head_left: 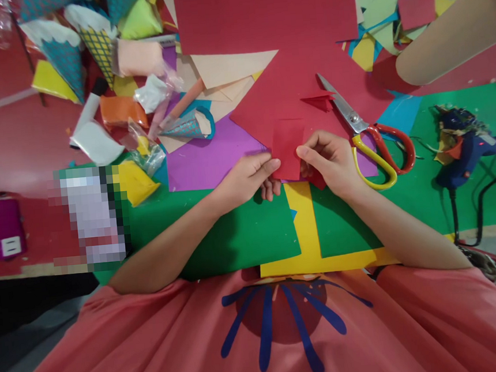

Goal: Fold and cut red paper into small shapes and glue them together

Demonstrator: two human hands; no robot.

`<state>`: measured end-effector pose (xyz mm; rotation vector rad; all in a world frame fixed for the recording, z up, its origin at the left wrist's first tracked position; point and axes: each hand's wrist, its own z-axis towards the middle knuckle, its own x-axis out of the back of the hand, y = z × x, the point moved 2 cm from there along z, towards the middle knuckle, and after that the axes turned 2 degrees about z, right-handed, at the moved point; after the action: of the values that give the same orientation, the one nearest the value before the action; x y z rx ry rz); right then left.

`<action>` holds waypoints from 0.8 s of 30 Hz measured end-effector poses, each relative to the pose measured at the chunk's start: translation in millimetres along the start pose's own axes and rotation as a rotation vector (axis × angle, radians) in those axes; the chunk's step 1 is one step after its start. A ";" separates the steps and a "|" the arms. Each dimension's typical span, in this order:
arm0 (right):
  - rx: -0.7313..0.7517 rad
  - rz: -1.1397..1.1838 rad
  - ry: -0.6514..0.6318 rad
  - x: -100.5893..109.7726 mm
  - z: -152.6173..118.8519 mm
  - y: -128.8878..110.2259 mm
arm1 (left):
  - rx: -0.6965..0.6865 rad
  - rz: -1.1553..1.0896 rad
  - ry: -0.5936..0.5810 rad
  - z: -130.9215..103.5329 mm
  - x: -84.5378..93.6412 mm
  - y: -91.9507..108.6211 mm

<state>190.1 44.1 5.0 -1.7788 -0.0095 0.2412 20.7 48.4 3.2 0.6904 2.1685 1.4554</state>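
Note:
A small red paper rectangle (pixel 288 147) is held up between both hands. My left hand (pixel 253 175) pinches its left edge with the thumb on top. On the opposite edge my right hand (pixel 329 158) grips it between thumb and fingers. Just right of my right hand lies a pair of scissors (pixel 358 124) with one yellow and one red handle, blades pointing away and slightly open. Small folded red paper scraps (pixel 321 101) lie by the blades. Under the hands are a purple sheet (pixel 202 161) and a larger red sheet (pixel 278 85).
Green sheets (pixel 238 227) and a yellow sheet (pixel 304 227) lie nearest me. At the left are paper cones (pixel 60 55) and bagged coloured clay (pixel 123 111). A blue glue gun (pixel 466 155), a cardboard tube (pixel 447 32) and paper offcuts (pixel 388 0) are at the right.

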 end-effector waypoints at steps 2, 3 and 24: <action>-0.009 -0.005 -0.041 -0.3 -0.2 -1.0 | -0.014 0.016 0.036 -0.2 0.8 -0.6; -0.017 -0.013 -0.074 -0.7 -0.4 -1.4 | -0.026 0.023 0.068 -0.2 1.5 -1.0; -0.001 -0.158 -0.137 -0.7 -0.5 0.0 | 0.033 -0.053 0.150 0.7 2.9 0.0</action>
<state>189.5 43.5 5.2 -1.7495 -0.2472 0.2485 18.8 50.7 2.8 0.5456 2.3098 1.4897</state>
